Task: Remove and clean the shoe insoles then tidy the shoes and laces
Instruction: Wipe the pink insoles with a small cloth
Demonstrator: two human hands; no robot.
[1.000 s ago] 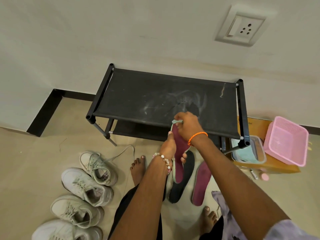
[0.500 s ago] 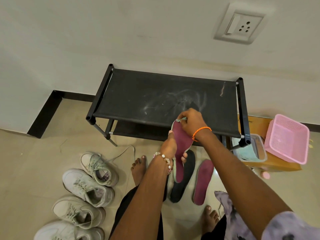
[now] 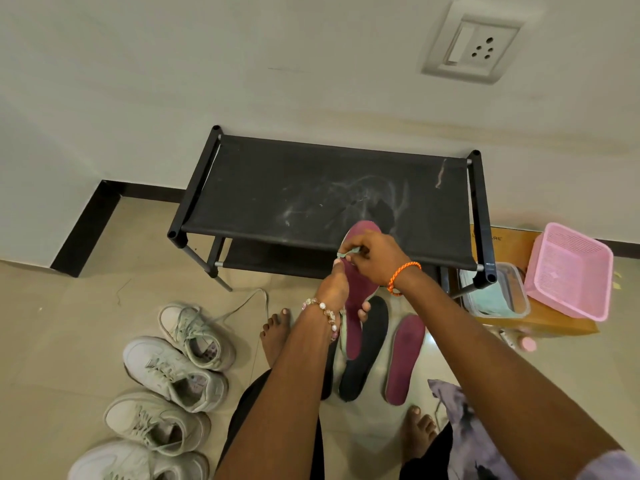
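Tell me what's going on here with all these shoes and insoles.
A person is cleaning a maroon insole: the left hand holds it up in front of the black shoe rack while the right hand rubs it with a small pale wipe. Two more insoles lie on the floor below, and four white sneakers sit in a row to the left.

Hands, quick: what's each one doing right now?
Left hand: grips the maroon insole.
Right hand: pinches a small pale cloth against that insole.

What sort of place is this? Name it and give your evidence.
Likely a home entryway or room corner: a black shoe rack against a plain wall with a power socket, and white sneakers lined up on the tiled floor.
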